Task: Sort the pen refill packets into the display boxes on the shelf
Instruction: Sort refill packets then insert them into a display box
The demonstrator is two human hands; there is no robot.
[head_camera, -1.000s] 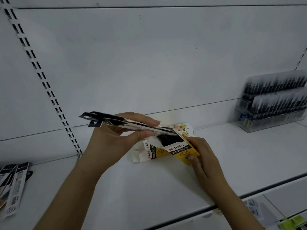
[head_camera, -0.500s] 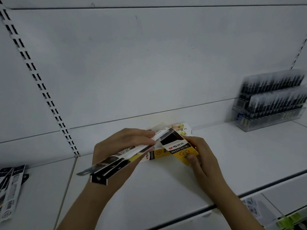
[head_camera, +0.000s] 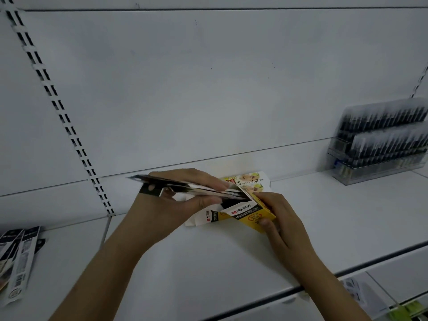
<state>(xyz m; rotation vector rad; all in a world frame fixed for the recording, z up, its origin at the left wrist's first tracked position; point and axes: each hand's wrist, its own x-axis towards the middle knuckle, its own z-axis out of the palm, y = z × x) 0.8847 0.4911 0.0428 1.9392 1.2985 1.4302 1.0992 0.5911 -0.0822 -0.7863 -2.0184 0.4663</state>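
My left hand (head_camera: pixel 176 205) grips a flat stack of pen refill packets (head_camera: pixel 185 187), held almost level, with their right ends reaching into the open top of a yellow, white and black display box (head_camera: pixel 252 215). That box lies on the white shelf (head_camera: pixel 208 262). My right hand (head_camera: pixel 280 218) holds the box at its right end, thumb on the front face and fingers behind. The packets' black hanger tabs stick out to the left past my left hand.
Several more refill packets (head_camera: pixel 17 260) lie at the shelf's left edge. A second yellow and white box (head_camera: pixel 251 181) sits behind the held one against the back panel. A clear rack of black pens (head_camera: pixel 379 144) stands at the far right. Price labels (head_camera: pixel 356 290) hang on the shelf's front rail.
The packet stack dipped with its tabs pointing down-left half a second ago; my left hand has swung it back up to level, with its ends in the box opening. My right hand stayed on the box.
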